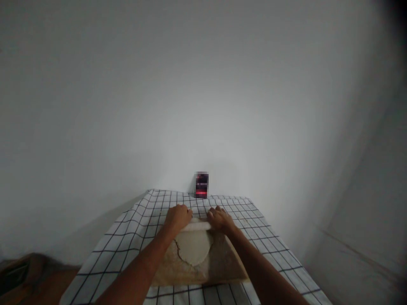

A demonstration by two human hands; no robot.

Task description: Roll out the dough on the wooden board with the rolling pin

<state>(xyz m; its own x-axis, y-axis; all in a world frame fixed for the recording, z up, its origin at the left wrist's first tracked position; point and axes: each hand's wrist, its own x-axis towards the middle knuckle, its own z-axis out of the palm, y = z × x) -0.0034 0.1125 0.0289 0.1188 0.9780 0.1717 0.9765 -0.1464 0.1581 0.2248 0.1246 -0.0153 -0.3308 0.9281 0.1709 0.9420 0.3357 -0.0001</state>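
A floured wooden board (222, 262) lies low in the frame's centre on the checked-cloth surface (127, 237), carrying a flat round of dough (192, 248). At its far edge a rolling pin (200, 225) lies crosswise, long axis left-right. Left hand (178, 217) and right hand (221, 219) press its ends, fingers curled over. A dark box (201, 185) stands behind.

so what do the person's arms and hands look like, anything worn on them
Both arms are bare from the bottom edge of the picture up to the wrists: no sleeves show. The left hand and right hand wear no gloves. No watch, bracelet or ring can be made out, though the picture is too soft to rule out a thin ring.
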